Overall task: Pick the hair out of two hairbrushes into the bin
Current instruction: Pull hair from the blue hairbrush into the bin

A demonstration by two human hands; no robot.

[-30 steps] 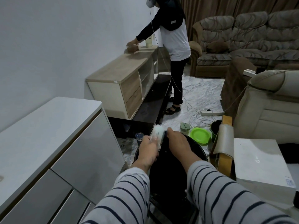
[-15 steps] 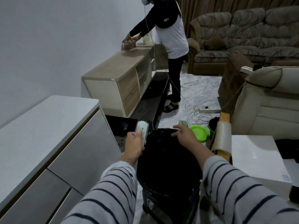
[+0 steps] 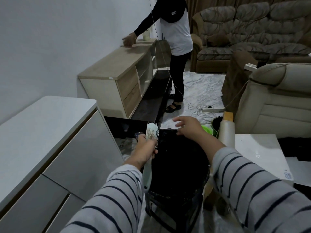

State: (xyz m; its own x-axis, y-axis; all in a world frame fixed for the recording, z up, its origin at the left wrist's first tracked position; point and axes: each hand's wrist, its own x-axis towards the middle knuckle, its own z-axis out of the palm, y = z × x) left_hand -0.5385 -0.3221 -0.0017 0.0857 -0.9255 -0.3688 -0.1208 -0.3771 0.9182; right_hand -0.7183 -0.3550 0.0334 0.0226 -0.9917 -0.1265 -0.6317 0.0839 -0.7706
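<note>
A pale green hairbrush [image 3: 152, 133] stands upright at the left rim of the bin, with light hair among its bristles. My left hand [image 3: 145, 150] is shut on its handle, which runs down past my sleeve. The bin [image 3: 178, 158] is lined with a black bag and sits right below both arms. My right hand [image 3: 186, 126] hovers over the bin's far rim with its fingers spread apart and nothing visible in them. A second brush is not in sight.
A white cabinet [image 3: 42, 132] runs along the left. A white table [image 3: 259, 148] and a beige armchair [image 3: 277, 101] stand right. Another person [image 3: 176, 47] stands at a wooden TV stand [image 3: 121, 73]. A green dish [image 3: 207, 129] and cables [image 3: 202, 113] lie on the floor beyond the bin.
My hands have parted: the left drew the brush to the bin's left rim, the right moved away over the far rim and spread its fingers. The view tilted down and closer.
</note>
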